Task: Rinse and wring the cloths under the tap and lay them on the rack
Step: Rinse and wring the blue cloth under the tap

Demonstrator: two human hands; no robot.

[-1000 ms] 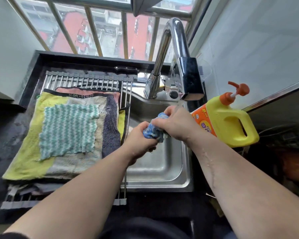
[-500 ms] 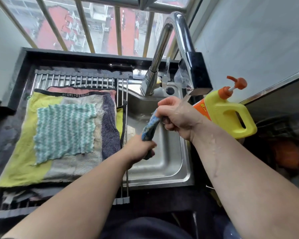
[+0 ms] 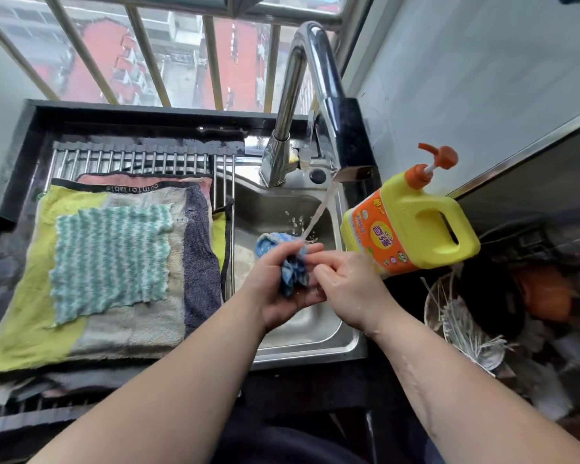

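Note blue cloth (image 3: 290,274) bunched in curled left hand (image 3: 272,296) over sink's (image 3: 315,349) middle, under tap (image 3: 315,61) stream; right hand (image 3: 352,289) touching, grip indeterminate. Treat as soft, sodden, slippery; grasp opposite ends for wringing.

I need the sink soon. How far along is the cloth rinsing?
Done: several cloths already lie spread on the rack, a green-and-white zigzag cloth on top. In hand: the left hand holds a bunched blue cloth under the running tap, the right hand close against it. Left: wring this one and lay it on the rack.
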